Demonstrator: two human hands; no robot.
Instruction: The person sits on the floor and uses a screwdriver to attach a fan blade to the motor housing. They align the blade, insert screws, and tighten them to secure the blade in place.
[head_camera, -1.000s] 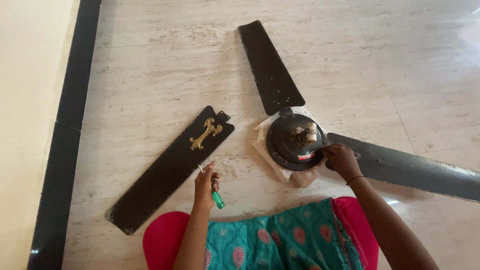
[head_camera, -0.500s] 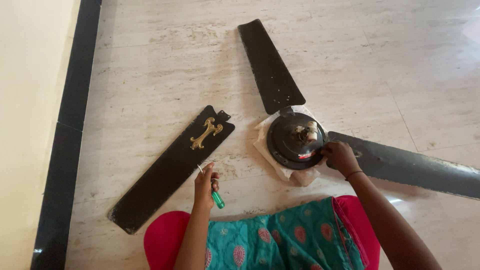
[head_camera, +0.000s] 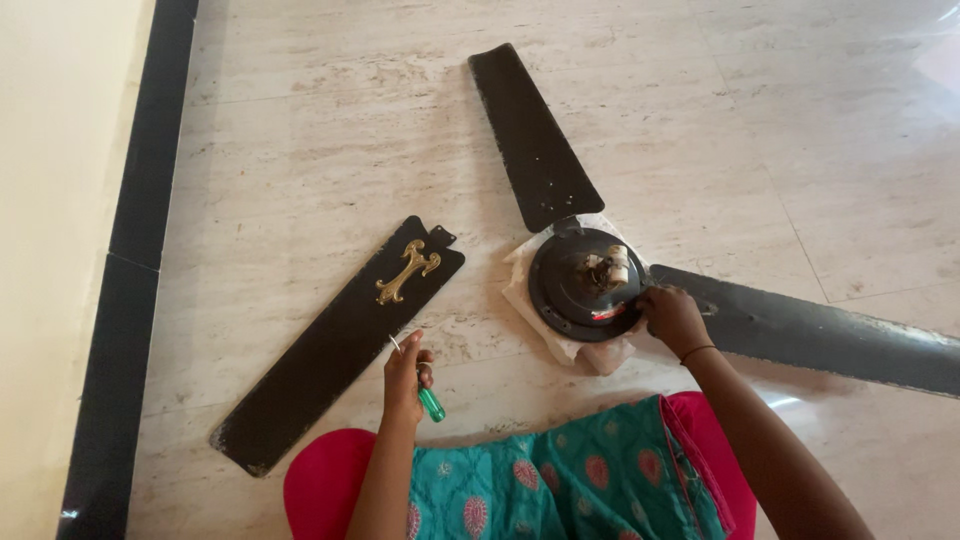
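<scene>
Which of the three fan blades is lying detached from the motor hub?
The left blade, the one with the brass ornament, lies apart from the hub beside the left hand; the other two still meet the hub.

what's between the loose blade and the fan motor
Only bare marble floor separates the loose blade from the fan motor, apart from the white cloth edging out under the motor, in the head view.

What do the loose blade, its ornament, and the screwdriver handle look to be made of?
Loose blade: probably painted sheet metal, matte black, pale chipped edges. Ornament: brass-coloured metal or plated, shiny scrollwork. Screwdriver in the left hand: translucent green plastic handle.
</scene>
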